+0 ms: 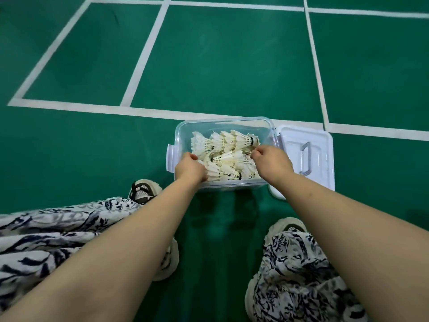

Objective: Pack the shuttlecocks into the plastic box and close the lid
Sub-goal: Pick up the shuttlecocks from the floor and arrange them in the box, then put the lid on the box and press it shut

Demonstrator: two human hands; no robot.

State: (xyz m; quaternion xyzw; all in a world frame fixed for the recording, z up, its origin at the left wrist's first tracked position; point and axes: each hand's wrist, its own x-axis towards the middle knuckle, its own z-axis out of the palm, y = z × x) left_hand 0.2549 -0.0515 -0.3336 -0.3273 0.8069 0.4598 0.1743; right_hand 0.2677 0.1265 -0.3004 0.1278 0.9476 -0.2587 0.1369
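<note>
White feather shuttlecocks (226,154) are pinched by both the left hand (189,169) and right hand (271,162) inside the clear plastic box (222,123); its lid (306,156) is left lying just right.

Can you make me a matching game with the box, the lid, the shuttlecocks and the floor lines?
Things:
1. plastic box
2. lid
3. shuttlecocks
4. court lines

Descriptions:
A. white stripes on the green floor
B. lying flat on the floor, right of the box
C. piled inside the box
D. open, with both hands reaching in

Pairs: 1-D, 2-B, 3-C, 4-A
</note>
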